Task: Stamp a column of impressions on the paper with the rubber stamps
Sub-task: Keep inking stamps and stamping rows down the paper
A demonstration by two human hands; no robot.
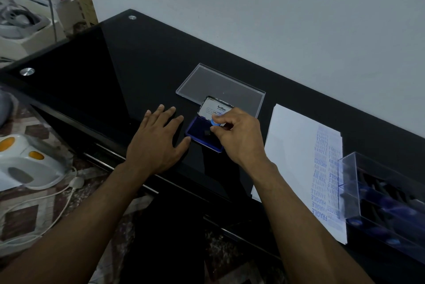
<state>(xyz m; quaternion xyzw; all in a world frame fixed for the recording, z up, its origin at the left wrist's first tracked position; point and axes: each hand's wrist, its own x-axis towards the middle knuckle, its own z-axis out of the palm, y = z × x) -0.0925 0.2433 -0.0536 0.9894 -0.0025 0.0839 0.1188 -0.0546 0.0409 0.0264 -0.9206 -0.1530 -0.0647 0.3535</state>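
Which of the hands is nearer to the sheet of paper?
Right. The right hand holds a stamp over the ink pad, just beside the paper; the left hand lies flat on the table beyond the pad.

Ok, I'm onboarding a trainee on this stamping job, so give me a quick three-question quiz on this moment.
1. True or false: the left hand grips a stamp.
2. The right hand holds the blue-topped stamp over: A) the paper B) the ink pad C) the clear stamp box
3. Fill in: the blue impressions lie along the paper's ___ edge, next to the box.

Key: 1 false, it lies flat on the table; 2 B; 3 right.
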